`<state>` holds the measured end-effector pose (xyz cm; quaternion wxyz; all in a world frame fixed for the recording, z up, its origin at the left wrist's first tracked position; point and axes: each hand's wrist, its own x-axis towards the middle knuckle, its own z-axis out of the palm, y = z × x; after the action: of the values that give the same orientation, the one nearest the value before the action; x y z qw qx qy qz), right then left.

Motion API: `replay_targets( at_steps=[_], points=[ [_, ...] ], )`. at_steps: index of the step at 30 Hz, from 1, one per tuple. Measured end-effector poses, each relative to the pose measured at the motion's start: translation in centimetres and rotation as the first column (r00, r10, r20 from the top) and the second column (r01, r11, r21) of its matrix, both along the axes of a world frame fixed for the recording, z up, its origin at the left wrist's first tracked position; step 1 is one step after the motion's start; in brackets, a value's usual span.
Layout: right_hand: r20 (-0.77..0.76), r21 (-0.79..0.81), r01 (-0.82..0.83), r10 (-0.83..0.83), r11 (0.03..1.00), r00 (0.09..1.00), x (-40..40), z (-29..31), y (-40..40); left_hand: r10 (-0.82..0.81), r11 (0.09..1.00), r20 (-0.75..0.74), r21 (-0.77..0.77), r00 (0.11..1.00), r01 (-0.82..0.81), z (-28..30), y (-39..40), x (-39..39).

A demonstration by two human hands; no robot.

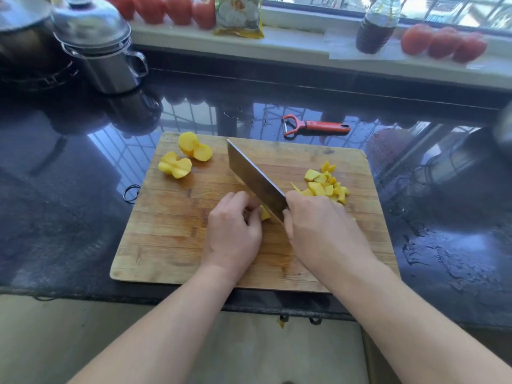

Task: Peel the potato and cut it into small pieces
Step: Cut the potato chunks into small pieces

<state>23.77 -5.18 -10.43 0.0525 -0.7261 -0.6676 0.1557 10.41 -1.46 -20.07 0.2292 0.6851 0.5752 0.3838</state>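
Small potato piece point(265, 213) on the cutting board point(171, 239), near its middle, pinned under curled fingertips of the left hand point(232, 228) and touching the cleaver point(256, 180) blade. Little of it showing, so little left to hold; likely to roll or shoot out under the edge as the cut comes down. Knuckles just beside the flat of the blade, fingertips tucked, yet a slip on so small a stub puts them in the blade's path. Right hand point(318, 228) wrapped around the cleaver handle, handle itself hidden under the fingers. Heap of cut pieces point(327, 184) right behind that hand, close enough to be knocked off the board by a wide swing. Two larger peeled chunks point(182, 159) at the far left corner, well apart, not yet diced, one close to the board's edge. Red peeler point(315, 126) beyond the board on the dark bench point(69, 203). Bench surface looking wet to the right, so possible sliding of the board under hard chops
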Motion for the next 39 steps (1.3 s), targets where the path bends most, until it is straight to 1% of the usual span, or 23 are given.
replay_targets(
  at_steps=[3, 5, 12, 17, 22, 25, 31, 33, 35, 39],
  points=[
    [-0.056, 0.067, 0.064, -0.061, 0.996, 0.997, 0.7, 0.3, -1.0, 0.007, 1.000, 0.013, -0.010, 1.000, -0.007, 0.0, -0.1, 0.0],
    [-0.064, 0.072, 0.071, -0.066, 0.995, 0.996, 1.0, 0.7, -2.1, 0.010, 1.000, 0.016, -0.009, 1.000, -0.010, 0.0, -0.1, 0.0],
    [-0.014, 0.064, 0.007, -0.006, 0.998, 1.000, 0.4, 0.9, -3.6, 0.020, 0.999, 0.030, -0.028, 0.999, -0.019, 0.0, -0.2, 0.1],
    [0.048, 0.050, -0.023, 0.021, 0.998, 0.999, 0.1, 1.2, -3.7, 0.018, 1.000, 0.026, -0.006, 0.999, -0.018, -0.1, -0.1, 0.1],
    [0.103, 0.033, -0.020, 0.017, 0.999, 0.995, -0.3, 1.6, -3.8, 0.015, 1.000, 0.012, 0.018, 1.000, -0.015, -0.2, -0.1, 0.0],
    [0.129, 0.024, -0.011, 0.008, 1.000, 0.992, -0.6, 1.6, -3.6, 0.017, 1.000, 0.027, 0.005, 0.999, -0.017, -0.1, -0.1, 0.0],
    [0.145, -0.014, -0.030, 0.032, 0.999, 0.989, -1.2, 0.6, -2.3, 0.033, 0.999, 0.028, 0.026, 0.999, -0.033, -0.3, 0.0, 0.2],
    [0.123, -0.024, -0.040, 0.043, 0.999, 0.991, -1.2, -0.1, -1.3, 0.035, 0.999, 0.025, 0.040, 0.999, -0.036, -0.5, 0.1, 0.2],
    [0.063, -0.018, -0.028, 0.030, 0.999, 0.998, -1.2, -0.6, -0.2, 0.041, 0.998, 0.012, 0.038, 0.999, -0.042, -0.6, 0.1, 0.0],
    [-0.041, 0.079, 0.016, -0.012, 0.997, 0.999, 0.0, -0.1, -0.2, 0.040, 0.998, 0.020, 0.049, 0.999, -0.041, -0.7, 0.0, -0.1]
  ],
)
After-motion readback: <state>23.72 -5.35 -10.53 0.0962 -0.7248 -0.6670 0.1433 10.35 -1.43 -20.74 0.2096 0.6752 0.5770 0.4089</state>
